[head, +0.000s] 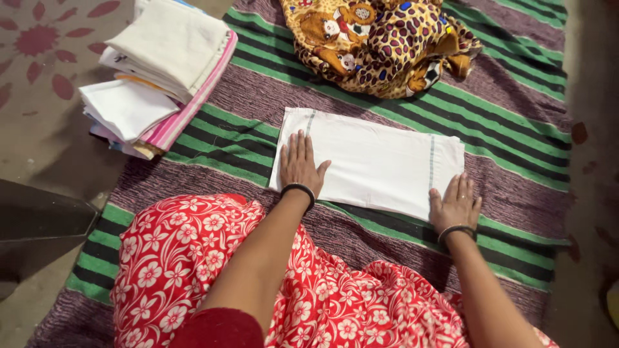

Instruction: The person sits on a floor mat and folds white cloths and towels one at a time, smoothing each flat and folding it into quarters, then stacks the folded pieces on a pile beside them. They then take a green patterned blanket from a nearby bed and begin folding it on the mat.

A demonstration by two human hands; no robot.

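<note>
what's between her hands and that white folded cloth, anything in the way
Nothing visible. The left hand lies flat on the left end of the white folded cloth and the right hand presses its right near corner. The yellow patterned cloth and the stack of folded cloths lie apart from it.

White folded cloth (377, 164) lies flat on striped mat (516, 122).

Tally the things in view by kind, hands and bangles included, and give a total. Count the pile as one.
Hands: 2, left hand and right hand, both flat on the white cloth
White cloth: 1
Stack of folded cloths: 1
Yellow printed fabric: 1
Striped mat: 1
Dark bangles: 2, left bangle, right bangle
Total: 8
</note>
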